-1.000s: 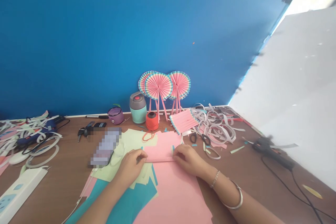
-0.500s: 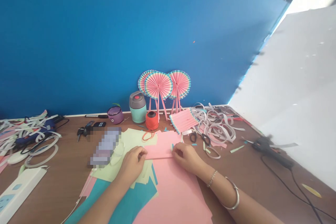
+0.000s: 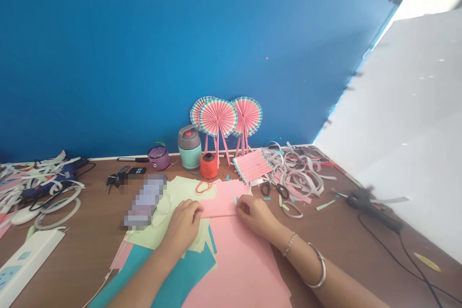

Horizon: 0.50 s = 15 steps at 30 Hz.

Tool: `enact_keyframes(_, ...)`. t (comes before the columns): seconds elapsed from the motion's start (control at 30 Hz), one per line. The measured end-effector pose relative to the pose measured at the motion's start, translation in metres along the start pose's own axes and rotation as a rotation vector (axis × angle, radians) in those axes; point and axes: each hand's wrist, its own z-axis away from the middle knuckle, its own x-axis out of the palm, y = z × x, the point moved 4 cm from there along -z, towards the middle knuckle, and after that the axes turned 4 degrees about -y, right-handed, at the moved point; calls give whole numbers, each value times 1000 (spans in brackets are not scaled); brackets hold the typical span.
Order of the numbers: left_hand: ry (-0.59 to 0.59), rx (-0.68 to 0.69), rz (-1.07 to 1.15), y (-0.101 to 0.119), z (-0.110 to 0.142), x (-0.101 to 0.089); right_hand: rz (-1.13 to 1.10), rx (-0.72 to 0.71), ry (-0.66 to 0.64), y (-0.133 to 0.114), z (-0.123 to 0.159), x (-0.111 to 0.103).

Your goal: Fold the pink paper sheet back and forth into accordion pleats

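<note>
My left hand (image 3: 185, 220) has its fingers curled at the left end of a folded edge in a sheet of pink paper (image 3: 221, 205). At the other end of that edge, my right hand (image 3: 253, 209) pinches the paper, thumb and fingers close together. The fold runs straight between both hands, low over a stack of pink sheets (image 3: 236, 260). Pale green sheets (image 3: 180, 187) and teal sheets (image 3: 187, 274) lie under and beside my left forearm. The fingertips of my left hand are partly hidden.
Round pleated paper fans (image 3: 218, 116) stand against the blue wall, behind a red spool (image 3: 209, 165) and a mint flask (image 3: 189, 148). Right of them lie a pleated pink strip (image 3: 253, 166), curled white strips (image 3: 301, 175), scissors (image 3: 265, 188) and a glue gun (image 3: 375, 209). A power strip (image 3: 29, 262) sits left.
Both hands stay almost in place at the folded edge. The fold looks slightly flatter and lower against the sheets now.
</note>
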Motion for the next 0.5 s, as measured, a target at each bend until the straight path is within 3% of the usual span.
enact_keyframes(0.23, 4, 103, -157, 10, 2, -1, 83, -14, -5, -7, 2, -2)
enact_keyframes(0.5, -117, 190, -172, 9, 1, 6, 48, -71, -10, -3, 3, 0)
